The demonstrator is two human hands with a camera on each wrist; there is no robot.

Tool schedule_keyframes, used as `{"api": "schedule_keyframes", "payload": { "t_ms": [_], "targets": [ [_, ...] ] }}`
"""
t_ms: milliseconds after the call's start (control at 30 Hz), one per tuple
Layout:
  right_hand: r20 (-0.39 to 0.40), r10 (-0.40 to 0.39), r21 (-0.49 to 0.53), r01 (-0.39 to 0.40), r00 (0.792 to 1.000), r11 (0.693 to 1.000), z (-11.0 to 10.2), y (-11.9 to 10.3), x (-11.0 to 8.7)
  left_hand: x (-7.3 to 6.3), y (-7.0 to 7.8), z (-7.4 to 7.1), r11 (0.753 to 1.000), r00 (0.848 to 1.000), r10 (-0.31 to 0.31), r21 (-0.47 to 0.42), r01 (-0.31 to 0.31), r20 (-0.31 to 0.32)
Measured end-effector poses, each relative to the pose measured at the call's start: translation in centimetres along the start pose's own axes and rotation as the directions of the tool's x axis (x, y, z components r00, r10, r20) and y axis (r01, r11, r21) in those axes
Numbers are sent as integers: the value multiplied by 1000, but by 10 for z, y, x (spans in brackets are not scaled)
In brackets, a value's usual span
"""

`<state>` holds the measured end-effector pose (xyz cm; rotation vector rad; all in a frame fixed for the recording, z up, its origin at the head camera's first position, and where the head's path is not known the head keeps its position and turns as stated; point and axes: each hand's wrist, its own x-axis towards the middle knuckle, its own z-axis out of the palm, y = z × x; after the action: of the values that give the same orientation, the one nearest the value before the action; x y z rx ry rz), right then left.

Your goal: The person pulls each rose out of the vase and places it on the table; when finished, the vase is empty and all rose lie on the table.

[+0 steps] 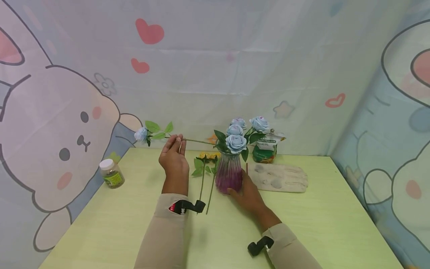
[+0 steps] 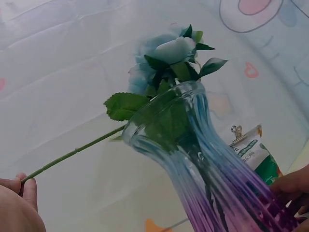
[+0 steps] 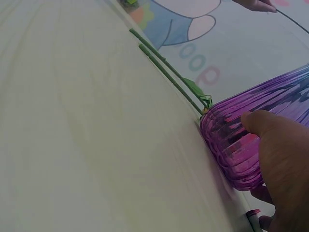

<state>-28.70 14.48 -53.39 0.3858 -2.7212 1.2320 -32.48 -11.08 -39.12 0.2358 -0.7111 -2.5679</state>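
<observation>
My left hand (image 1: 174, 157) pinches the green stem (image 2: 63, 158) of an artificial blue rose (image 1: 141, 134). The rose lies almost level in the air, its bloom off to the left and its stem running right toward the vase's flowers. Around the lower part of a ribbed glass vase (image 1: 229, 175), clear blue above and purple below, my right hand (image 1: 249, 198) holds on from the right side, its thumb (image 3: 260, 122) across the front. Several blue roses (image 1: 236, 143) with dark green leaves stand upright in the vase. Where the held stem ends is hidden behind them.
Left of the vase lie yellow flowers (image 1: 209, 154), their stems (image 1: 202, 183) pointing toward me. A white-capped jar (image 1: 112, 173) stands at the table's left edge. Right of the vase are a clipped green-and-white pouch (image 1: 265, 149) and a stained pale glove (image 1: 282, 178). A printed curtain (image 1: 215, 82) hangs behind.
</observation>
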Motion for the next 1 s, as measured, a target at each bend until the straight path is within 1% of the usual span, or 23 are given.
{"api": "schedule_keyframes", "payload": {
  "t_ms": [100, 167, 200, 267, 300, 367, 433, 500, 633, 767, 800, 867, 1000],
  "targets": [
    [-1, -2, 6, 2, 1000, 1000, 0, 1, 0, 5, 2, -7, 1000, 1000, -8, -3, 8, -21],
    [-7, -10, 7, 10, 1000, 1000, 1, 1, 0, 7, 4, -12, 1000, 999, -23, 15, 23, -24],
    [-8, -13, 4, 13, 1000, 1000, 1, 2, 0, 8, 4, -14, 999, 999, -32, 38, 32, -18],
    [-13, -22, 2, 22, 1000, 1000, 0, 2, 0, 8, 5, -18, 992, 998, -58, 115, 57, 4],
    [-14, -24, 3, 24, 1000, 1000, 0, 2, 0, 7, 6, -20, 983, 997, -75, 168, 71, 20],
    [-12, -26, 4, 26, 1000, 1000, 0, 2, 0, 6, 7, -24, 952, 991, -116, 290, 94, 59],
    [-6, -19, 8, 19, 1000, 1000, 0, 2, 0, 4, 8, -27, 902, 983, -158, 418, 104, 95],
    [-4, -14, 7, 14, 1000, 1000, 0, 2, 0, 4, 8, -33, 842, 972, -198, 529, 103, 125],
    [-5, -15, 6, 15, 1000, 1000, 1, 1, 1, 11, 8, -48, 715, 949, -273, 693, 92, 157],
    [-10, -16, -3, 16, 1000, 1000, 1, 2, 1, 17, 10, -64, 600, 927, -332, 797, 65, 175],
    [-11, -17, -7, 17, 1000, 1000, 1, 3, 1, 17, 11, -67, 576, 923, -342, 815, 56, 179],
    [-13, -18, -12, 18, 1000, 1000, 2, 4, 2, 17, 12, -73, 530, 919, -354, 846, 47, 171],
    [-17, -21, -13, 20, 1000, 1000, 2, 6, 2, 17, 10, -85, 451, 920, -367, 891, 46, 138]
  ]
}}
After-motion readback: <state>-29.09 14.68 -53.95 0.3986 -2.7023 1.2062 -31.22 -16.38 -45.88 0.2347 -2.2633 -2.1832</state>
